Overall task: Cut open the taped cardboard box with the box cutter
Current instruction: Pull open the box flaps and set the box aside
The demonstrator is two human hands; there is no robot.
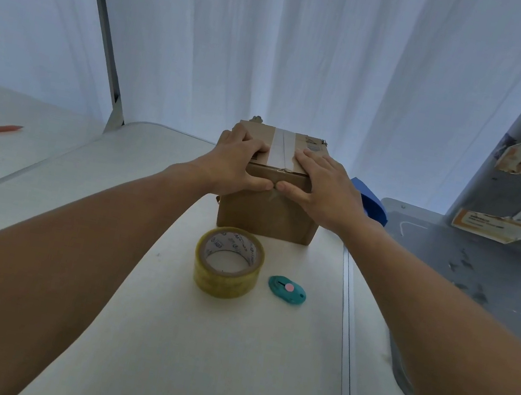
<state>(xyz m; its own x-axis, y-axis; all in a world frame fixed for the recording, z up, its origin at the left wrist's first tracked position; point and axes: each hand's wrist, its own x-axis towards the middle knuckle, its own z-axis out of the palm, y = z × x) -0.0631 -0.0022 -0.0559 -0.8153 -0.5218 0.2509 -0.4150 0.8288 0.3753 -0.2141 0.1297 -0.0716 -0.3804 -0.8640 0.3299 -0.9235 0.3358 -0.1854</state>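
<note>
Pressing box [267, 212]: left hand [241, 159], right hand [323, 187].

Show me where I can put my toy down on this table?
Bare white table lies nearer than the tape roll and box cutter, between both arms. More lies left of the cardboard box. Right in front of the box is crowded.

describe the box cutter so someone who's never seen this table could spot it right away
Start at the cardboard box on the white table. Nearer the camera stands a tape roll; the box cutter lies flat just right of it. It is small, oval, teal, with a pink round button.
</note>
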